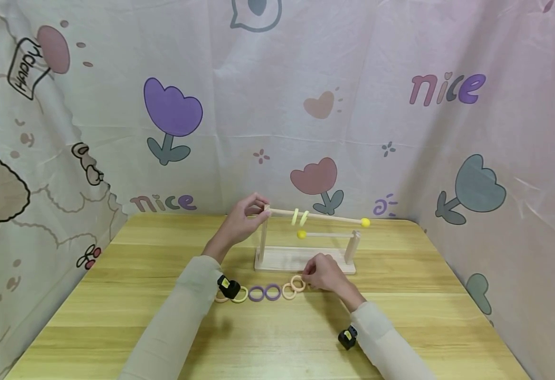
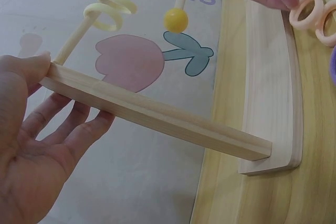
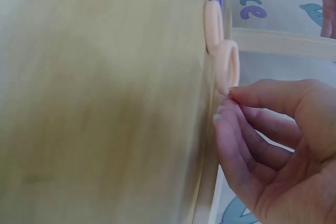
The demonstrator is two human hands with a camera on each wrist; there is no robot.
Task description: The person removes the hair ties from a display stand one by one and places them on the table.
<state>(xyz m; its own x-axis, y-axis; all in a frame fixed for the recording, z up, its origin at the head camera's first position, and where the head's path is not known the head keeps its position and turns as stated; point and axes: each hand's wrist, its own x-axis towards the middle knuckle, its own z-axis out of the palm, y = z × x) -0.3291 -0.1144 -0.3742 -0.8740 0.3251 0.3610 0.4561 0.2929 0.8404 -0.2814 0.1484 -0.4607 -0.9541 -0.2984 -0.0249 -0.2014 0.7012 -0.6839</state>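
Observation:
A wooden stand (image 1: 282,258) has two posts, each bearing a horizontal rod tipped with a yellow ball. My left hand (image 1: 244,220) grips the top of the taller left post (image 2: 152,109), thumb on one side and fingers beneath in the left wrist view. Two pale yellow rings (image 1: 295,217) hang on the upper rod (image 1: 332,217). In front of the base, my right hand (image 1: 326,273) pinches the edge of a peach ring (image 3: 222,66) between thumb and fingertips. That ring touches or overlaps a second peach ring (image 3: 211,27).
Two purple rings (image 1: 257,301) and a yellow ring (image 1: 239,302) lie in a row to the left on the wooden table (image 1: 277,343). Another ring is partly hidden behind the left wrist's black camera (image 1: 228,286). The shorter rod's yellow ball (image 1: 302,234) points left. A printed cloth (image 1: 244,105) hangs behind.

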